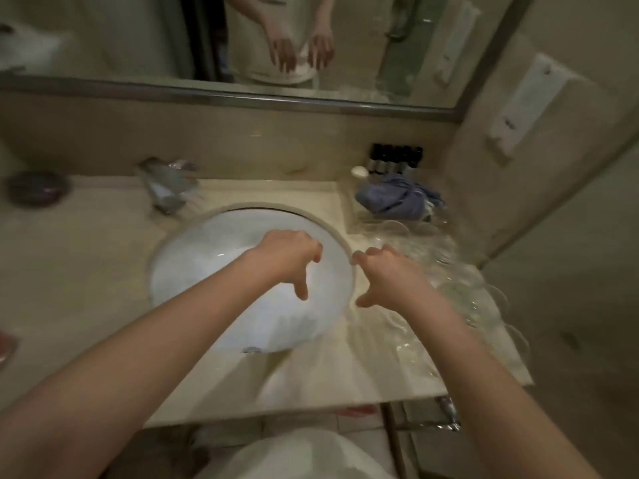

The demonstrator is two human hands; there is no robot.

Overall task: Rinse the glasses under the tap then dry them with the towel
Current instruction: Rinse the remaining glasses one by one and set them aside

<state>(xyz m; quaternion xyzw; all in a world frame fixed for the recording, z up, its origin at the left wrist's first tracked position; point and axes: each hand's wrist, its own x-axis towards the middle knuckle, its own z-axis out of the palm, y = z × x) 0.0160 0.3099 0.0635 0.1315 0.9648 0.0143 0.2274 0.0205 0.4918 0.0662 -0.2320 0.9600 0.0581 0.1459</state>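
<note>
1. The view looks down from the person's head at a beige stone worktop (pixel 86 288) with a round white sink (pixel 214 271) set into it. The whole picture is blurred.
2. The left hand (pixel 288 255) hangs above the sink bowl, palm down. Its fingers (pixel 313 250) are loosely curled and hold nothing, and the thumb points down toward the bowl.
3. The right hand (pixel 383 271) hangs above the worktop just beside the right rim of the sink, also palm down. Its fingers (pixel 363 255) are loosely curled and hold nothing, with the thumb pointing down and to the left.
4. The two hands are near each other but apart.
5. The glasses (pixel 460 281), clear and hard to count through the blur, stand or lie in a cluster on the worktop to the right of the sink, just beside and beyond the right hand. Whether that hand touches any of them cannot be told.
6. A crumpled blue towel (pixel 397 197) lies on the worktop behind the glasses, near the back wall.
7. Behind the towel stands a row of small dark-capped bottles (pixel 396 159), with a small white oval object (pixel 359 171) to their left.
8. The metal tap (pixel 166 188) stands at the back left of the sink.
9. A dark round dish (pixel 36 186) sits at the far left of the worktop.
10. A mirror (pixel 121 39) above the back wall reflects both hands.
</note>
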